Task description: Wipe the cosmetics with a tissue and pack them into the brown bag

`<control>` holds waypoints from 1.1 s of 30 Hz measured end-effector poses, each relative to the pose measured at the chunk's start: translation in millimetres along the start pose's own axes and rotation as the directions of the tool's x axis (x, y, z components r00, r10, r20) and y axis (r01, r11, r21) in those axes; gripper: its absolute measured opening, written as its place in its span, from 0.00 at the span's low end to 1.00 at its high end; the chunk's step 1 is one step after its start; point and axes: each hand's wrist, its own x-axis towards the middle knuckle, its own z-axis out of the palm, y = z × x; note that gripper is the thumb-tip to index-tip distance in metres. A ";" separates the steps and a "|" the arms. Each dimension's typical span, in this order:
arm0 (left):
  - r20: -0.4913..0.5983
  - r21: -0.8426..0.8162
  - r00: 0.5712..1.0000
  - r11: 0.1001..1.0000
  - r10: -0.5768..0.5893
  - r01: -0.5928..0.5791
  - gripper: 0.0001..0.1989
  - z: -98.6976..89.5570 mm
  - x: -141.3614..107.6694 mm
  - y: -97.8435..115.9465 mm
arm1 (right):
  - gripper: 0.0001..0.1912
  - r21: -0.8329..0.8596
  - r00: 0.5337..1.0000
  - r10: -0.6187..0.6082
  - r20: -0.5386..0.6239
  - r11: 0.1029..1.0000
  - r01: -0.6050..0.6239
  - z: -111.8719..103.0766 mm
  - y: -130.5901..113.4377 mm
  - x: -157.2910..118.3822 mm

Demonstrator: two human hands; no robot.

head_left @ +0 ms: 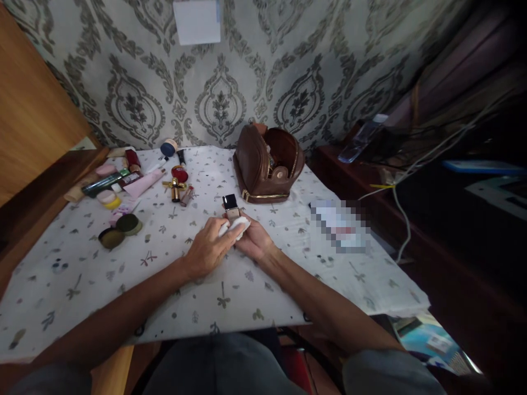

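My right hand [257, 240] is closed around a small beige bottle with a square black cap [230, 202], which looks like a cosmetic bottle. The cap points away from me, and part of the body is hidden by my fingers. In my left hand [206, 247] is a white wipe [239, 224], pressed against the bottle's near part. Both hands meet above the middle of the white patterned tablecloth [173, 296]. Just beyond them stands a brown makeup bag [256, 164], unzipped, with items inside.
At the left lie several cosmetics, including a pink tube [144, 183], a dark green bottle [105, 182], a red compact [180, 174] and an opened round green container [127, 224]. A blurred-out flat item [341, 226] lies at right. Beyond it are a clear bottle [362, 140] and white cables [405, 219].
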 end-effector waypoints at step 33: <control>-0.123 -0.261 0.921 0.907 -0.370 0.330 0.16 -12.5 9.5 -31.4 | 0.06 -0.167 0.994 0.034 0.103 0.986 -0.016 2.9 10.1 -12.0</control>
